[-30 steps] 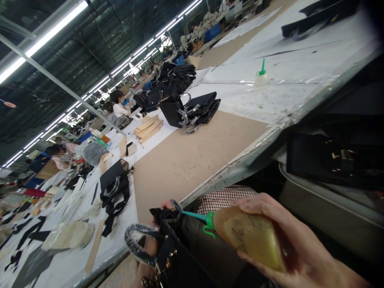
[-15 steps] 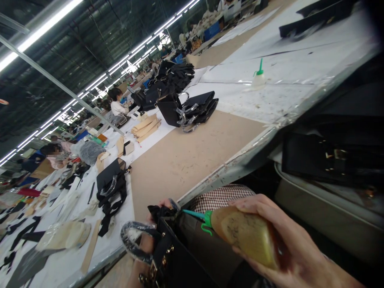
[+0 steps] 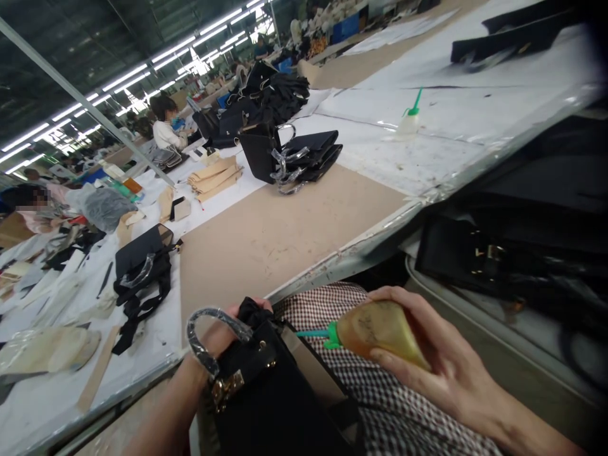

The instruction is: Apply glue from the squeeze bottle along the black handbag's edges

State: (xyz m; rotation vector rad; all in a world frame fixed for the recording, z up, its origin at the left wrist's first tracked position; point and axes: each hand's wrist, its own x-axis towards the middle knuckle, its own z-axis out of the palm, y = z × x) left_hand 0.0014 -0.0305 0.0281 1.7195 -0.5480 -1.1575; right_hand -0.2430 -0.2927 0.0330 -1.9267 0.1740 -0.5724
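Observation:
A black bag [image 3: 270,392] with gold fittings and a plastic-wrapped handle [image 3: 209,323] stands on my lap, over a checked cloth [image 3: 394,392]. Behind its upper edge, my left hand [image 3: 228,329] is closed on the bag, its fingers partly hidden by black material. In my right hand [image 3: 427,354] lies a bottle [image 3: 380,332] of amber liquid, held sideways. Its green cap and thin blue-green nozzle [image 3: 311,333] point left, with the tip close to the bag's open top edge.
Beyond the table edge [image 3: 332,263] lie black bags [image 3: 294,155], tan strips [image 3: 216,178] and a black bag piece [image 3: 145,253]. A second green-tipped bottle [image 3: 409,120] stands farther back. At right is a bin [image 3: 465,316] with black bags. Two people sit at far left.
The view has shifted. The bag has turned so its front shows more, and the bottle has tilted closer to level, its nozzle still near the bag's edge.

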